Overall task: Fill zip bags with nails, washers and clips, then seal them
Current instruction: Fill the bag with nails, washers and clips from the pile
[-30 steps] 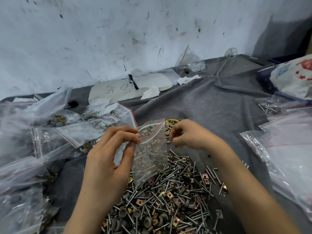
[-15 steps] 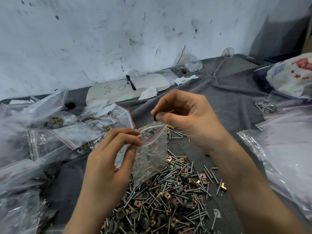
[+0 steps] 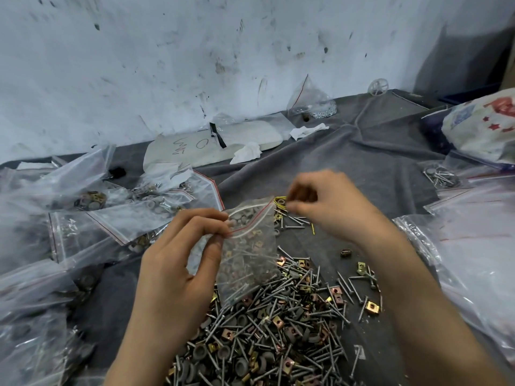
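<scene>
Left hand (image 3: 178, 263) pinches the top edge of the zip bag (image 3: 248, 254) between thumb and fingertips; the bag hangs upright, partly filled with nails, washers and clips. Right hand (image 3: 328, 207) is motion-blurred, fingers curled just beside the bag's upper right corner; cannot tell whether it holds anything. Under the bag, a loose hardware pile (image 3: 278, 330) lies on the grey-clothed worktop (image 3: 362, 151).

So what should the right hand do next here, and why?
Likely bring the right hand to the free top corner of the zip bag and pinch it: the left hand pinches only the other corner, the bag holds hardware, its mouth looks unsealed. What it holds is blurred.
</scene>
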Motion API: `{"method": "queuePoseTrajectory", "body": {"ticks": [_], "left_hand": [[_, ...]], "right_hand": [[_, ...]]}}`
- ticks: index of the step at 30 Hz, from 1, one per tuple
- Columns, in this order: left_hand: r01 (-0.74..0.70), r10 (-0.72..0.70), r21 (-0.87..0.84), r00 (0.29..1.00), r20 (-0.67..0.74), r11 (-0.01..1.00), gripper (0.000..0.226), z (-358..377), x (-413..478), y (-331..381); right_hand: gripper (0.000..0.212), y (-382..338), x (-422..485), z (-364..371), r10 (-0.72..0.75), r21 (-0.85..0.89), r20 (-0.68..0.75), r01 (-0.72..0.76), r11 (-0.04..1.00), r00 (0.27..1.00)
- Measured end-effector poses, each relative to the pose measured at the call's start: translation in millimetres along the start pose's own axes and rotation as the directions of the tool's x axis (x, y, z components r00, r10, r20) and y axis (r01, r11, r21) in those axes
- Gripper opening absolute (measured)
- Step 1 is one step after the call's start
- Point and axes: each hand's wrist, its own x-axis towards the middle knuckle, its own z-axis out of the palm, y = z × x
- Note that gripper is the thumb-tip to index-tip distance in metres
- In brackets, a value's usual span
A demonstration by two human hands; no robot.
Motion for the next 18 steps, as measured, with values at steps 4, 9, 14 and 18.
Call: {"method": "queuePoseTrajectory", "body": {"ticks": [4,9,14,18], "left_hand": [[0.009,-0.009,0.014,1.0,0.001,1.0,0.012,0,0,0],[0.007,-0.007,0.018,1.0,0.003,1.0,0.013,0,0,1],[0.009,-0.01,0.011,1.0,0.01,1.0,0.013,1,0,0],[0.008,-0.008,0.0,1.0,0.009,1.0,0.011,0,0,-1]], "right_hand": [[0.015,26,4,18,0.42,-0.487,0.37,-0.211,0.847,0.829],[0.021,34,12,35,0.44,-0.45,0.4,-0.246,0.858,0.804],[0.022,31,12,48,0.416,-0.502,0.441,-0.166,0.849,0.795],[0.018,34,13,52,0.404,-0.501,0.479,-0.135,0.855,0.78]]}}
